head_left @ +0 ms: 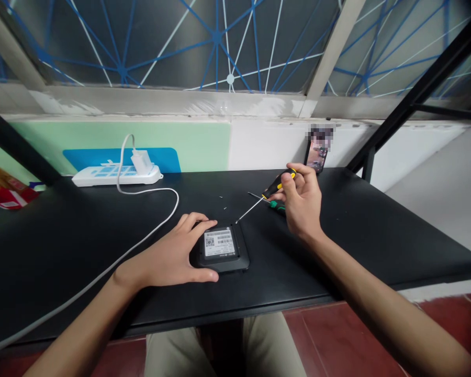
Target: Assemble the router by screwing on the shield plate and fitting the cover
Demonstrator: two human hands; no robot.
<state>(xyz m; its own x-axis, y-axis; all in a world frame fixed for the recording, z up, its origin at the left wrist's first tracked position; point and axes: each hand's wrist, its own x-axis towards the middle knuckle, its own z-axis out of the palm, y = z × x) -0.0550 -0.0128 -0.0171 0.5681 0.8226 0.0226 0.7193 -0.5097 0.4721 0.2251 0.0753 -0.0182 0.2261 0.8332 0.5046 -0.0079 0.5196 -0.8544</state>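
A flat black electronic device [242, 248] with a white label bearing a QR code and barcodes lies on the black table. My left hand [176, 251] grips it from the left, fingers along its far edge and thumb at its near edge. In my right hand [304, 201] is a black and yellow screwdriver [275, 186], its shaft slanting down left. The tip meets the device near its far right corner; whether it sits in a screw is too small to tell. Behind my right hand lies a second screwdriver [277, 205] with a green and black handle, partly hidden.
A white power strip [118, 175] with a white charger [141, 161] stands at the back left. The charger's white cable [149, 236] runs across the table. A phone [316, 152] leans on the wall. Tiny screw-like bits [225, 208] lie beyond the device. A red packet [13, 193] sits far left.
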